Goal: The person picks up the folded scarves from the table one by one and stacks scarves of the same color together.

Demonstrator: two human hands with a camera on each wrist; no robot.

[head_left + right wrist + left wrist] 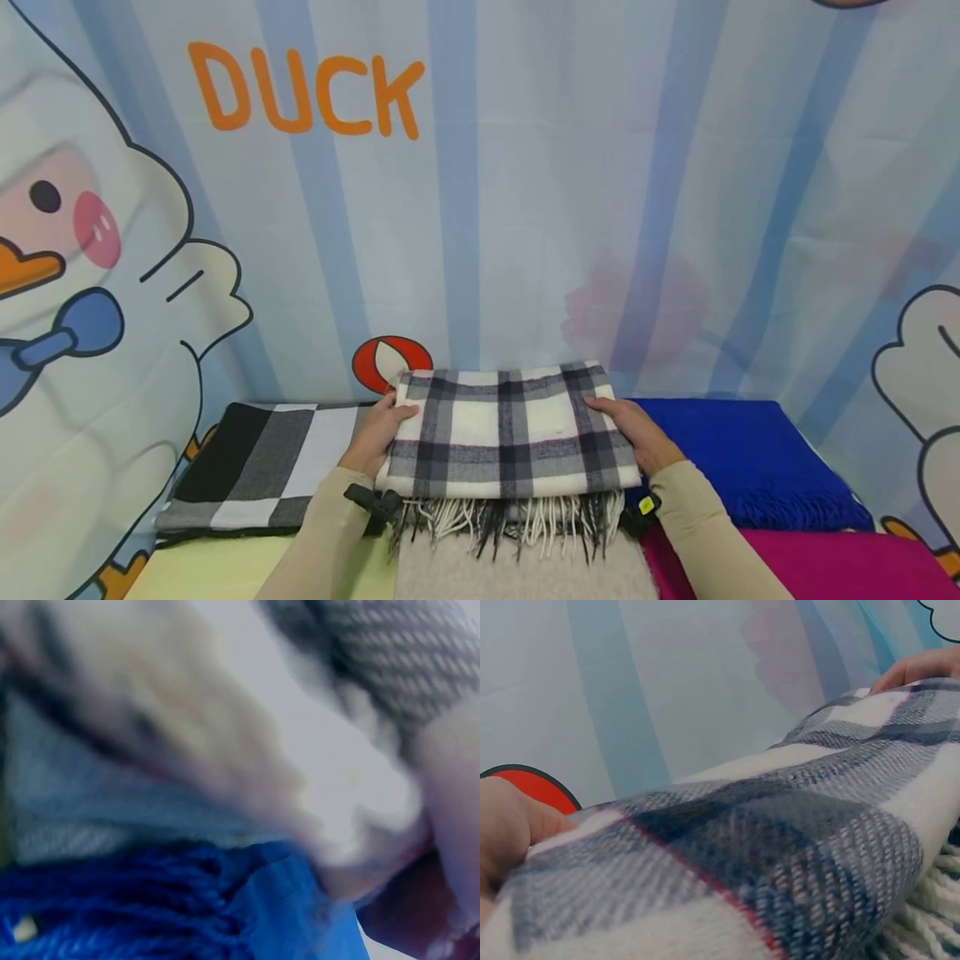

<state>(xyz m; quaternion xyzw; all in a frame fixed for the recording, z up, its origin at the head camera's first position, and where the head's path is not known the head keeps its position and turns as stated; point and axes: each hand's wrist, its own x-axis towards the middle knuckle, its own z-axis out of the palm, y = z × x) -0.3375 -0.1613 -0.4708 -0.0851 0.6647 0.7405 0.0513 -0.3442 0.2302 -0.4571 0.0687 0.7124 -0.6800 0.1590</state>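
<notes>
Between both hands is a folded plaid scarf (517,429) in white, grey and black, with fringe (525,521) hanging along its near edge. My left hand (378,433) grips its left side, thumb on top and fingers underneath. On the right side, my right hand (637,429) holds it the same way. The left wrist view shows the plaid cloth (742,847) sloping up towards the right hand (919,669). Close up and blurred in the right wrist view are the scarf's edge (360,772) and part of the right hand (465,802).
A black, grey and white checked scarf (277,458) lies at the left, a blue fringed one (735,458) at the right. Nearer are yellow-green (217,571), beige (525,575) and magenta (847,567) cloths. Behind them hangs a printed curtain (510,208).
</notes>
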